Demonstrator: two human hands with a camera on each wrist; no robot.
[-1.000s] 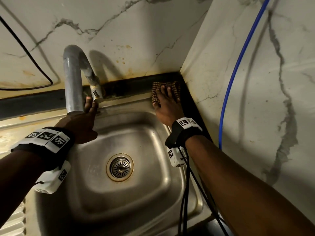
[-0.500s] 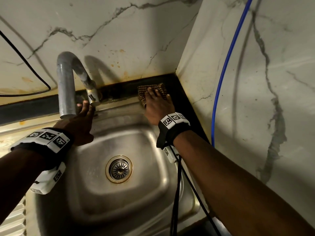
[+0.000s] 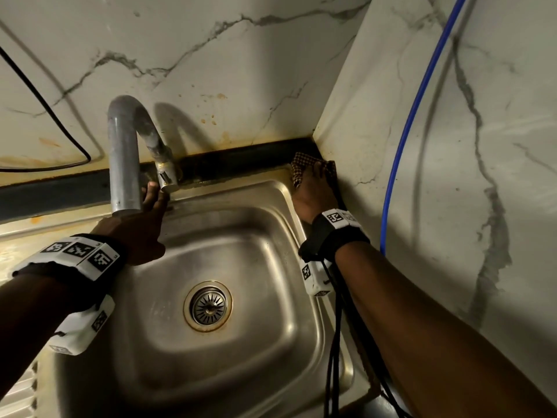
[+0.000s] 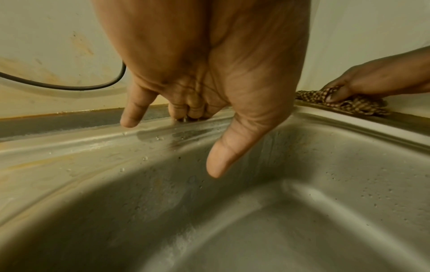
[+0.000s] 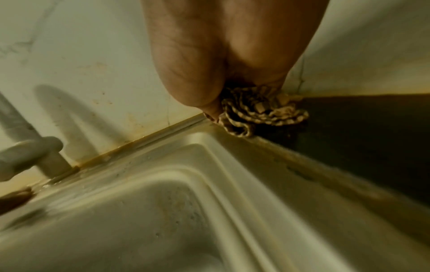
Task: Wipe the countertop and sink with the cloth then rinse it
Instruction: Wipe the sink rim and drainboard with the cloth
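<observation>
Far left, a black cable (image 3: 45, 110) loops across the marble wall (image 3: 211, 70). Below it the ribbed draining board (image 3: 18, 393) runs off the picture's corner. My left hand (image 3: 132, 233) reaches over the sink's (image 3: 265, 200) back rim beside the grey curved tap (image 3: 123, 152). From the left wrist view my fingertips (image 4: 129, 119) touch the wet rim with the thumb hanging loose over the basin; the fingers are spread and relaxed, holding nothing. The little metal tap handle (image 3: 167, 176) sits just above my fingers; I cannot tell whether I touch it.

The basin itself holds nothing but its round strainer drain (image 3: 208, 306) in the middle of the floor, ringed with a brownish stain, and scattered water drops on the steel walls.

At the back right corner my right hand (image 3: 315, 194) presses the checked brown cloth (image 3: 300, 167) onto the dark countertop (image 3: 241, 158) strip where the two walls meet, just beyond the sink's rim. The right wrist view shows the cloth bunched in folds under my palm, but the fingers are hidden there; from the left wrist view my thumb lies flat on the cloth. Whether the fingers curl round it I cannot tell.

Rightmost, a blue cable (image 3: 407, 131) runs down the side wall, and black wires (image 3: 334, 342) trail from my right wristband (image 3: 337, 218).
</observation>
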